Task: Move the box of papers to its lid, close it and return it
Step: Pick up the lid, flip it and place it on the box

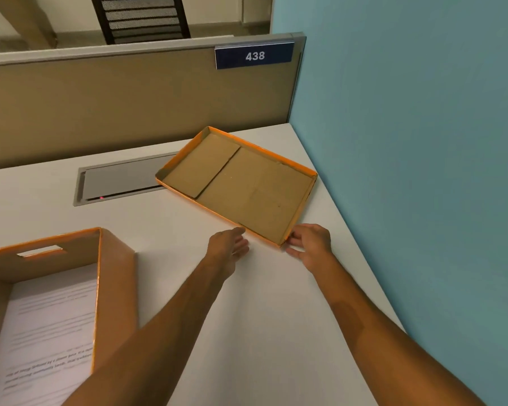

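1. Plainly, the box of papers [50, 303] is seen open at the near left of the desk [247, 332], with printed sheets [41, 341] lying flat inside and a handle slot cut in its far wall.
2. Its lid [241, 186] is found well apart from it, upside down near the far right corner, its cardboard inside facing up.
3. The left hand [229, 250] is held open with fingers extended at the lid's near edge; whether contact is made cannot be told, and nothing is gripped.
4. The right hand [311, 244] is spread loosely at the lid's near corner, fingertips at the rim, nothing closed upon.
5. Beyond, a cable hatch [121, 180], a partition [129, 98] with a "438" plate [254, 56], and a blue wall [423, 142] are seen.
6. The task is judged barely begun: box and lid are not yet brought together, and the closing and the return are left.
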Action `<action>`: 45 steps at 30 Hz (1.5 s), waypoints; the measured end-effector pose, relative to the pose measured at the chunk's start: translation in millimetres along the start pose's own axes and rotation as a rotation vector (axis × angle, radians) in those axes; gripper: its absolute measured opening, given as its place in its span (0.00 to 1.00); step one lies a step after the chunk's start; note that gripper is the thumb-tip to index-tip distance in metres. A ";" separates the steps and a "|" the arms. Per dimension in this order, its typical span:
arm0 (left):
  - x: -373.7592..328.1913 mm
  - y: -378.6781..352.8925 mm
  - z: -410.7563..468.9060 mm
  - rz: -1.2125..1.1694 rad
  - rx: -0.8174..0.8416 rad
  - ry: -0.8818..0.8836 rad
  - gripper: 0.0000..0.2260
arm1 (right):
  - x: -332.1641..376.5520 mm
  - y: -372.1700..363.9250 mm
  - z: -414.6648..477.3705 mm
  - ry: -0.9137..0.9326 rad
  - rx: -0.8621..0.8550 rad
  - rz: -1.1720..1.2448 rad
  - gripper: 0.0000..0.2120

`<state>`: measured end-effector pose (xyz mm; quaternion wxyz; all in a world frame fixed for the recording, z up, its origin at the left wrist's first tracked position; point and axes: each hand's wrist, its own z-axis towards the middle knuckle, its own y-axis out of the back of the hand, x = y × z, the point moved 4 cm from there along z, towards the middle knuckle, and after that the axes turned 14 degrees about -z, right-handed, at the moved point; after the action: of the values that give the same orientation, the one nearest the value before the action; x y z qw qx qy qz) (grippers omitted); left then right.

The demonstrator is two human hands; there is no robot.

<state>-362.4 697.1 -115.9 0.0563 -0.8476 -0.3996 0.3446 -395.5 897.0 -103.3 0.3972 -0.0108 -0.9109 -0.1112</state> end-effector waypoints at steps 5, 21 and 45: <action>-1.5 -6.4 19.0 -0.021 -0.011 0.014 0.08 | 3.1 -12.2 9.8 -0.126 0.074 0.052 0.08; -35.6 -14.8 15.9 -0.171 0.259 -0.057 0.15 | 21.7 -15.1 6.0 -0.147 0.377 0.250 0.06; -113.4 -12.3 -125.9 0.091 0.258 -0.422 0.11 | 43.3 -18.8 -131.7 1.420 -0.346 -0.888 0.24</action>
<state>-341.3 646.8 45.1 0.0639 -0.7599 -0.3167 0.5641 -332.2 847.9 11.5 0.7862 0.3588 -0.3360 -0.3746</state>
